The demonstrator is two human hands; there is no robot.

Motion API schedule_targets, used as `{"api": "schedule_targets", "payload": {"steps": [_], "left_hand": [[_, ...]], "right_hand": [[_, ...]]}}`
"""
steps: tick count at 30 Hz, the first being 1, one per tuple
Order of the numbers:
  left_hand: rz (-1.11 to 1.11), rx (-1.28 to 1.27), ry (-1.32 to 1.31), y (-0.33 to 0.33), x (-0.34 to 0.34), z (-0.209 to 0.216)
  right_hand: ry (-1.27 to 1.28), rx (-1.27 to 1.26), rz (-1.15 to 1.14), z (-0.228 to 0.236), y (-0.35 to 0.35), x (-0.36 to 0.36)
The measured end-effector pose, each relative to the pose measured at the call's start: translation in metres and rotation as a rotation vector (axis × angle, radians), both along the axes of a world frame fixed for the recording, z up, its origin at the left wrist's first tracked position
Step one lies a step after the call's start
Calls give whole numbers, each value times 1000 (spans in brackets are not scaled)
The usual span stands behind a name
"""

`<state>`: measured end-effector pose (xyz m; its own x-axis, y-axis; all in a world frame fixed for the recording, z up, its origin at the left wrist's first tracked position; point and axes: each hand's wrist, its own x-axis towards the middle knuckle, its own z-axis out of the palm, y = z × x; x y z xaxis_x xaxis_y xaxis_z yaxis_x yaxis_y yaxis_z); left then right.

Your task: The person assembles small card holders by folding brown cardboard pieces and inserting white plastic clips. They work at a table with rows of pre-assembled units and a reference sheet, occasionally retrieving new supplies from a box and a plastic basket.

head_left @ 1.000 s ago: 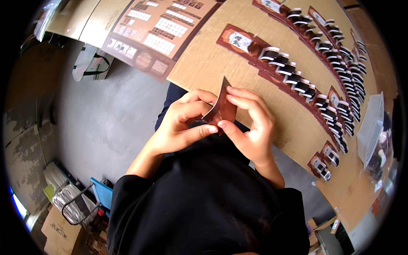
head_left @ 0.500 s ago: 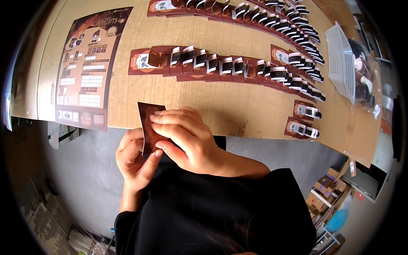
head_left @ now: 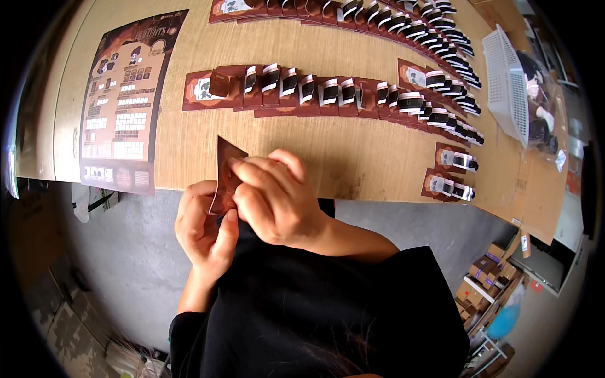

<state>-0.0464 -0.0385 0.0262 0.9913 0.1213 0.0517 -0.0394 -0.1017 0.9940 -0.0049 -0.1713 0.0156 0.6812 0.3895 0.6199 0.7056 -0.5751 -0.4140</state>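
Observation:
A dark red printed card (head_left: 228, 165) is held up over the table's front edge, tilted and slightly bent. My left hand (head_left: 205, 223) grips its lower end between thumb and curled fingers. My right hand (head_left: 274, 198) is closed against the card's right side, fingers bent and fingertips on its face; whether something small lies under them is hidden. Beyond my hands, a long overlapping row of similar red cards (head_left: 217, 103) lies on the table, most with black-and-white folded pieces (head_left: 288, 83) standing up from them.
At the left lies a large printed sheet (head_left: 123, 120). More card rows run along the back, and two small cards (head_left: 441, 184) lie near the right front edge. A white plastic basket (head_left: 506, 88) stands at the far right beside bagged items (head_left: 541, 120). Cardboard boxes (head_left: 482, 277) are on a shelf below right.
The card has turned more edge-on and risen a little. My right fingers have curled from lying flatter across its face to a tighter bend.

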Motion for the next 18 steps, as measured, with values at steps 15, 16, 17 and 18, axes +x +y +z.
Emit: {"api": "schedule_targets", "payload": {"steps": [15,16,17,18], "left_hand": [[-181,-189,83,23,3,0],[-181,-176,83,23,3,-1],[-162,-215,102,22,3,0],[-144,-253,122,21,3,1]], "right_hand": [[737,530,259,-7,-36,26],[775,560,258,-8,-37,27],[813,591,257,-9,-38,27],[851,622,256,-10,-40,27]]}}
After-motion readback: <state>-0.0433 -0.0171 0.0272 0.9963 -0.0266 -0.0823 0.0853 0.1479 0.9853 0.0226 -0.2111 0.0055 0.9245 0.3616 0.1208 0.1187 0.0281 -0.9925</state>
